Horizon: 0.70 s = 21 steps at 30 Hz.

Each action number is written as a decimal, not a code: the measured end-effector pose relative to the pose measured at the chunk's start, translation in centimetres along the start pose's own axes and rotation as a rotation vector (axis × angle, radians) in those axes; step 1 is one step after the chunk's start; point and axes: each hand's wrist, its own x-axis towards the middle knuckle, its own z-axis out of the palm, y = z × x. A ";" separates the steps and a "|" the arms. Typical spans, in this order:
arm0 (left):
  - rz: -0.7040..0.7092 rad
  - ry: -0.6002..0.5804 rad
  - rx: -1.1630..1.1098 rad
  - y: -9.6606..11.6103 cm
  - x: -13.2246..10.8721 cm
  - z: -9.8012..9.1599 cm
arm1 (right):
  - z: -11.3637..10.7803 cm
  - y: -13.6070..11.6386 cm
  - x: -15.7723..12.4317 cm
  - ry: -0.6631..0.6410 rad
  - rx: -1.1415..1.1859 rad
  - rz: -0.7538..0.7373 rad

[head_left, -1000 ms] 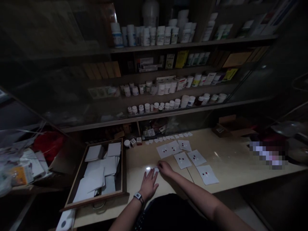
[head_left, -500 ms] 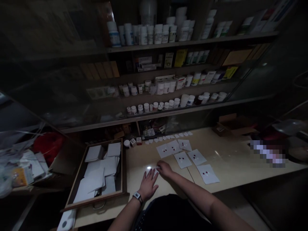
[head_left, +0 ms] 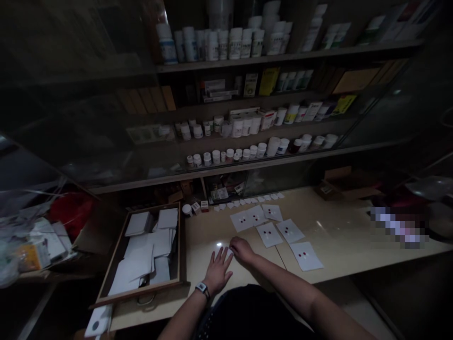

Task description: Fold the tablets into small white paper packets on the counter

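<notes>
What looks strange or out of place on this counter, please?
The white paper sheets with red spots lie at uneven angles, and two seem to overlap. The white paper squares in the open wooden drawer are also piled crookedly.

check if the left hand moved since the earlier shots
No, the left hand sits in about the same spot relative to the wooden tray, with no clear shift in any direction.

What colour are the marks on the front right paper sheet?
Dark red dots on the white sheet, clearest in the head view.
</notes>
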 end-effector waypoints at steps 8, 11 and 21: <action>-0.020 0.015 0.037 0.0 0.3 1.4 | 0.2 -0.1 -1.1 -0.060 -0.174 -0.180; -0.005 0.020 0.034 0.0 0.1 1.0 | 0.1 -0.1 -1.1 -0.057 -0.147 -0.226; 0.048 -0.016 0.041 -0.4 0.2 0.3 | -0.7 0.4 -3.1 -0.065 -0.100 -0.317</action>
